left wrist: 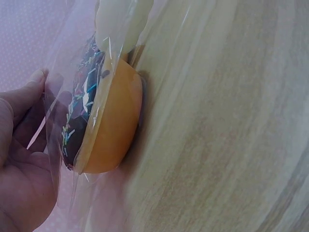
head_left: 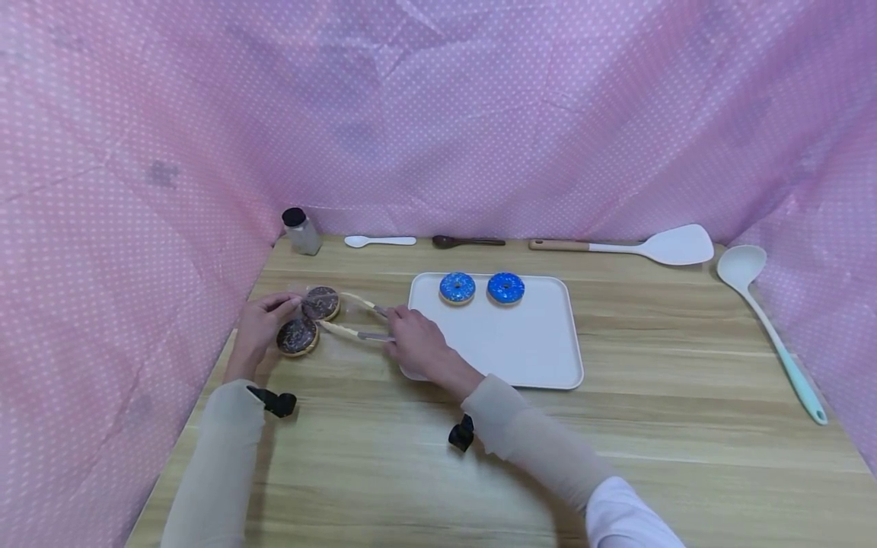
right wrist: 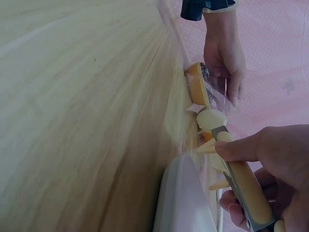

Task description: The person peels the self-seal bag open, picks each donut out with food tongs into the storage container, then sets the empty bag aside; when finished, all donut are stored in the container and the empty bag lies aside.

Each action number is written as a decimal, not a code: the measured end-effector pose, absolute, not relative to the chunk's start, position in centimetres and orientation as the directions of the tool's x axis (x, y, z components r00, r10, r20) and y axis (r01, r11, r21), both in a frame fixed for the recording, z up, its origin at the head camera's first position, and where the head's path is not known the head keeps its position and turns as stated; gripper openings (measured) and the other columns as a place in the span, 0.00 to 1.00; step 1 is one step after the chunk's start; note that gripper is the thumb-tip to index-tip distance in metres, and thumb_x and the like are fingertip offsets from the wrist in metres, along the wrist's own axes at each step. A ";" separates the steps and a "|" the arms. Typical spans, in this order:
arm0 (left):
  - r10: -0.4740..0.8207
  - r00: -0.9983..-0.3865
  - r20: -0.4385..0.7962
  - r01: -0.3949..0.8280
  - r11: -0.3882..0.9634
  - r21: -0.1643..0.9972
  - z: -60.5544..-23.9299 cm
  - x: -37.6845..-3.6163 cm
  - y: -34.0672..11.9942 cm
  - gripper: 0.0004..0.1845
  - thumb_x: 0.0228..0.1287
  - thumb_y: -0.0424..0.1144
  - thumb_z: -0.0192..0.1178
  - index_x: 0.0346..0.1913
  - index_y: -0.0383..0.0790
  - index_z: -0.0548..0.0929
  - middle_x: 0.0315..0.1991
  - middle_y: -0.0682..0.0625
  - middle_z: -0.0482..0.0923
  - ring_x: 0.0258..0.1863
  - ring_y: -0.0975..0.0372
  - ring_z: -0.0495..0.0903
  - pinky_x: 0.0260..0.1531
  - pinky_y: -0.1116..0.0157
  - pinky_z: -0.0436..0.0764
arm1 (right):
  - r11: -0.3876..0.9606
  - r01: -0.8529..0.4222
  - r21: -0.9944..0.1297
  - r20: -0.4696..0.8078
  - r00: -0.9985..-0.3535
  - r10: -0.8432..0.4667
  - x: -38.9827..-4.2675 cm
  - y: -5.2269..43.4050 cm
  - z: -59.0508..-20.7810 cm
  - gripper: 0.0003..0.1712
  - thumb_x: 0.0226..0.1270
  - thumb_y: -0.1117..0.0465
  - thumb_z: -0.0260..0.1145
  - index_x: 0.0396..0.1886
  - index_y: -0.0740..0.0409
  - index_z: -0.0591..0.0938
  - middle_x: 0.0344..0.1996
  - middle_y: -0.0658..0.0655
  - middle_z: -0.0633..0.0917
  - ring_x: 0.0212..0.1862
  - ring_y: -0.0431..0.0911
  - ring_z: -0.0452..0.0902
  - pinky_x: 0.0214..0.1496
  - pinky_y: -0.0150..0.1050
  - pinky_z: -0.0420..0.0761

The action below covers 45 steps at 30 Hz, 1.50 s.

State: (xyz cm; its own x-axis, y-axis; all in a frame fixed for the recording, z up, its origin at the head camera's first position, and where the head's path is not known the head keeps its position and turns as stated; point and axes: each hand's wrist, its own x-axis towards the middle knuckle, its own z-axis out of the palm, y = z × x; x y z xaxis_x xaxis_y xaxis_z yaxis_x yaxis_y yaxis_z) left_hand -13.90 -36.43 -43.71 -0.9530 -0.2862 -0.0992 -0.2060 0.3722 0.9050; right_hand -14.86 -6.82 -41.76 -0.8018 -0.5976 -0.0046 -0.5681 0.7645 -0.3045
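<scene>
Two chocolate donuts with sprinkles (head_left: pixel 322 302) (head_left: pixel 298 336) lie on the wooden table at the left, under clear plastic wrap (left wrist: pixel 72 72). My left hand (head_left: pixel 263 323) holds the plastic beside them; in the left wrist view its fingers (left wrist: pixel 19 159) lie behind the film next to a donut (left wrist: pixel 111 125). My right hand (head_left: pixel 418 342) grips cream-tipped tongs (head_left: pixel 356 320), whose arms reach along the far chocolate donut. The tong tip (left wrist: pixel 118 19) touches the wrapped donut. A white tray (head_left: pixel 507 350) holds two blue donuts (head_left: pixel 457 288) (head_left: pixel 505 288).
Along the back edge stand a spice jar (head_left: pixel 301 230), a white spoon (head_left: pixel 379 241), a dark spoon (head_left: pixel 467 242) and a white spatula (head_left: pixel 637 246). A ladle (head_left: pixel 767 320) lies at the right. Pink dotted cloth walls in three sides.
</scene>
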 end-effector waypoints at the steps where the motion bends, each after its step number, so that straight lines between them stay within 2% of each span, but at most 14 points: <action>1: -0.287 -0.953 -0.102 -0.210 0.375 0.903 -43.7 -13.9 -36.4 0.27 0.64 0.52 0.60 0.54 0.31 0.79 0.37 0.69 0.79 0.39 0.73 0.81 0.41 0.79 0.79 | 0.766 -0.568 -0.301 -0.003 -0.803 -0.596 -14.9 -6.9 -41.8 0.24 0.63 0.52 0.65 0.56 0.57 0.75 0.44 0.52 0.78 0.42 0.45 0.75 0.39 0.39 0.80; 8: -0.300 -0.946 -0.120 -0.240 0.403 0.883 -43.7 -14.0 -36.5 0.28 0.63 0.54 0.59 0.55 0.34 0.79 0.41 0.66 0.79 0.41 0.73 0.81 0.42 0.79 0.78 | 0.779 -0.567 -0.268 -0.003 -0.808 -0.589 -14.9 -7.5 -41.8 0.26 0.64 0.50 0.65 0.57 0.58 0.75 0.44 0.52 0.78 0.43 0.44 0.75 0.39 0.37 0.80; 14: -0.294 -0.951 -0.093 -0.210 0.398 0.893 -43.9 -14.1 -36.6 0.27 0.63 0.53 0.60 0.53 0.32 0.80 0.37 0.70 0.78 0.40 0.74 0.79 0.41 0.80 0.77 | 0.785 -0.556 -0.273 -0.021 -0.813 -0.582 -14.7 -7.5 -41.7 0.25 0.64 0.52 0.63 0.58 0.57 0.74 0.45 0.52 0.78 0.41 0.43 0.74 0.40 0.36 0.80; 20: -0.319 -0.944 -0.086 -0.244 0.497 0.833 -43.6 -14.0 -36.5 0.27 0.64 0.56 0.58 0.54 0.36 0.81 0.46 0.56 0.81 0.43 0.73 0.74 0.43 0.78 0.72 | 0.792 -0.535 -0.295 -0.032 -0.822 -0.568 -14.4 -7.3 -41.8 0.25 0.64 0.54 0.63 0.60 0.56 0.74 0.46 0.51 0.78 0.41 0.44 0.74 0.39 0.37 0.80; 23: -0.321 -0.942 -0.097 -0.254 0.494 0.831 -43.5 -14.0 -36.5 0.29 0.64 0.58 0.58 0.54 0.36 0.80 0.49 0.51 0.80 0.45 0.71 0.74 0.45 0.77 0.72 | 0.794 -0.527 -0.304 -0.031 -0.827 -0.561 -14.3 -7.1 -41.6 0.26 0.64 0.53 0.63 0.61 0.56 0.73 0.47 0.51 0.78 0.42 0.44 0.74 0.40 0.38 0.80; 34: -0.326 -0.943 -0.068 -0.232 0.496 0.837 -43.6 -14.1 -36.4 0.25 0.64 0.55 0.59 0.53 0.36 0.82 0.42 0.64 0.81 0.42 0.75 0.76 0.44 0.78 0.73 | 0.779 -0.489 -0.393 -0.046 -0.835 -0.548 -13.8 -6.4 -41.0 0.30 0.64 0.51 0.64 0.64 0.55 0.73 0.52 0.53 0.79 0.47 0.45 0.76 0.48 0.40 0.80; 41: -0.325 -0.943 -0.075 -0.240 0.502 0.831 -43.6 -13.9 -36.3 0.26 0.64 0.57 0.58 0.53 0.38 0.81 0.47 0.57 0.82 0.45 0.74 0.74 0.49 0.72 0.72 | 0.774 -0.466 -0.428 -0.057 -0.841 -0.538 -13.5 -5.8 -40.6 0.31 0.64 0.51 0.64 0.66 0.53 0.71 0.54 0.54 0.78 0.48 0.46 0.77 0.50 0.42 0.80; 45: -0.332 -0.940 -0.080 -0.250 0.510 0.823 -43.6 -13.9 -36.2 0.27 0.63 0.58 0.58 0.53 0.40 0.82 0.49 0.55 0.83 0.48 0.71 0.75 0.52 0.67 0.73 | 0.777 -0.458 -0.432 -0.062 -0.844 -0.533 -13.3 -5.4 -40.5 0.33 0.64 0.51 0.65 0.68 0.50 0.70 0.50 0.54 0.79 0.43 0.45 0.76 0.45 0.41 0.80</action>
State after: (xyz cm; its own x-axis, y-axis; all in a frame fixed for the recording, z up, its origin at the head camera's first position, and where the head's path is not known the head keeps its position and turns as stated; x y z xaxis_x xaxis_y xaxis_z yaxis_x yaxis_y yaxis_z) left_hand -13.87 -36.17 -43.56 -0.9398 -0.3322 -0.0801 -0.2504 0.5099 0.8230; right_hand -13.26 -5.40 -40.51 -0.8440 -0.5326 -0.0624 -0.4581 0.7766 -0.4324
